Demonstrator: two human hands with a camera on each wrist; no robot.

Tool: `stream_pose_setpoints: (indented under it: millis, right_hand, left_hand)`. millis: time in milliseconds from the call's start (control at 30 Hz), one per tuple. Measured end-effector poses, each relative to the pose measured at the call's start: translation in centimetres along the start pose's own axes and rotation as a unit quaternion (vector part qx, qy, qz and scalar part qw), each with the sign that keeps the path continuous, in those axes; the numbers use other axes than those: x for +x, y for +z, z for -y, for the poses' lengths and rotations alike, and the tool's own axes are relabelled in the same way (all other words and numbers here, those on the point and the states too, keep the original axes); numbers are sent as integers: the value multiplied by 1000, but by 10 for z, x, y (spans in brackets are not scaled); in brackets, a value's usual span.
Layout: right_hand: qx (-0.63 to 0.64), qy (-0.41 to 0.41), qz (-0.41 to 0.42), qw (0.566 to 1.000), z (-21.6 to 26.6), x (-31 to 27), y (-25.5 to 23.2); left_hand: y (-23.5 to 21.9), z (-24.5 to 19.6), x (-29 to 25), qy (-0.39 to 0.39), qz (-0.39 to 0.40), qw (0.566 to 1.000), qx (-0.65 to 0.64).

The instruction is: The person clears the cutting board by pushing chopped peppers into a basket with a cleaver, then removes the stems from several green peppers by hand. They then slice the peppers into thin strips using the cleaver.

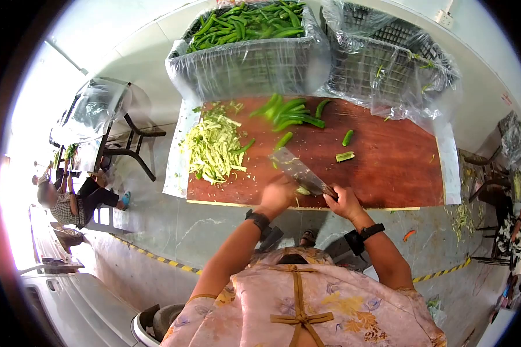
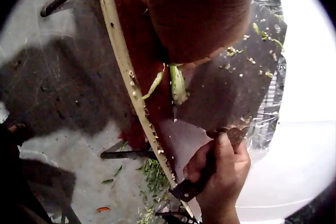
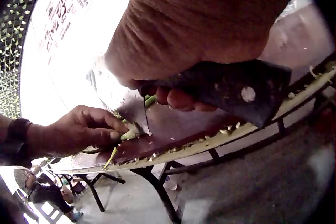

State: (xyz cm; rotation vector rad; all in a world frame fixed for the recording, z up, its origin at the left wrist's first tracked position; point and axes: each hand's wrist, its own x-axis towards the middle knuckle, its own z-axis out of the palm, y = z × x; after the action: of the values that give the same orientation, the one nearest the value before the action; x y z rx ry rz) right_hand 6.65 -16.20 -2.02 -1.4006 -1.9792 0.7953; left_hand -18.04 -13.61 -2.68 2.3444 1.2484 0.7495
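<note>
My right hand [image 1: 345, 203] grips the dark handle [image 3: 231, 90] of a cleaver [image 1: 298, 172], its broad blade slanting across the front of a red-brown board [image 1: 388, 168]. Close to the blade, my left hand [image 1: 278, 195], blurred in the head view, pinches a piece of green pepper [image 3: 133, 131] near the board's front edge. In the left wrist view the pale cut side of that pepper piece shows beside the blade, which carries stray seeds and bits. Past the hands lie several whole green peppers [image 1: 295, 115] and a cut pepper half [image 1: 345, 157].
A heap of pale green shreds [image 1: 214, 147] covers the board's left end. Behind stand a plastic-lined crate of green peppers [image 1: 249, 63] and another lined crate [image 1: 382, 69]. One person [image 1: 75, 202] sits at far left, another [image 1: 512, 231] at far right.
</note>
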Motion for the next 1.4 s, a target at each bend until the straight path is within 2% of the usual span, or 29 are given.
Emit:
stream_pose_setpoints:
  millis: [133, 200, 233, 300, 433, 500, 633, 667, 700, 733, 767, 800, 833, 867, 900, 967, 1000, 1033, 1067, 1100, 1133, 1167, 1200, 1233, 1267, 1400]
  right_hand:
    - [37, 34, -35, 998, 7, 4, 8]
    - [23, 58, -29, 998, 11, 8, 13]
    - [24, 58, -30, 998, 11, 9, 16]
    - [45, 82, -30, 995, 15, 10, 20]
    - [91, 54, -84, 991, 23, 10, 25]
    - [38, 27, -99, 994, 24, 10, 26]
    - [45, -17, -154, 987, 30, -1, 27]
    - [51, 2, -153, 987, 31, -8, 25]
    - [57, 22, -151, 987, 34, -15, 23]
    - [110, 33, -148, 982, 54, -20, 10]
    - [106, 32, -152, 982, 61, -25, 5]
    - [155, 74, -133, 976, 64, -32, 1]
    - [203, 114, -114, 966, 65, -39, -2]
    - [240, 132, -92, 957, 65, -46, -4]
    - [236, 133, -96, 958, 67, -53, -4]
    - [252, 132, -88, 955, 72, -68, -2]
    - [198, 163, -75, 964, 78, -75, -1]
    - [195, 165, -78, 964, 83, -79, 0]
    - [66, 94, -75, 991, 89, -84, 1]
    - [-64, 21, -69, 995, 101, -88, 0]
    - [-40, 57, -31, 997, 116, -89, -2]
    - [-43, 61, -34, 997, 124, -91, 1]
    - [-86, 76, -6, 993, 131, -92, 5]
    - [-128, 91, 22, 987, 137, -93, 9]
    - [-133, 43, -3, 990, 138, -94, 14]
    - [-209, 96, 35, 973, 154, -95, 28]
  left_hand:
    - [-6, -3, 0, -26, 3, 1000, -8]
    - [-23, -3, -7, -70, -32, 996, -31]
    - [-30, -1, -12, -69, -32, 997, -30]
    - [-43, 4, -24, -136, -15, 991, -12]
    - [-41, 27, -41, -182, 40, 982, 7]
    - [-33, 29, -44, -195, 34, 980, 26]
    - [-20, 32, -37, -210, 8, 975, 66]
    - [-20, 33, -37, -172, -44, 983, 42]
    - [-18, 35, -36, -168, -45, 984, 40]
    - [-15, 39, -34, -226, -49, 973, -10]
    - [-13, 43, -32, -282, -52, 956, -61]
    - [-11, 48, -31, -278, -51, 957, -63]
    - [-9, 52, -30, -353, -106, 902, -225]
    - [-7, 56, -30, -415, -154, 813, -379]
    - [-8, 54, -29, -412, -152, 813, -382]
    - [-8, 49, -29, -432, -197, 722, -504]
    - [-2, 53, -31, -430, -193, 722, -507]
    - [4, 57, -31, -432, -147, 790, -408]
    - [11, 60, -32, -426, -97, 847, -304]
    - [3, 46, -31, -423, -93, 848, -307]
    - [-17, 22, -30, -399, -92, 874, -261]
    - [-28, 8, -30, -374, -91, 898, -215]
    - [-25, 13, -33, -371, -87, 898, -219]
    - [-20, 20, -37, -293, -61, 946, -126]
    - [-14, 27, -41, -209, -35, 977, -31]
    - [-14, 27, -53, -195, -27, 980, -22]
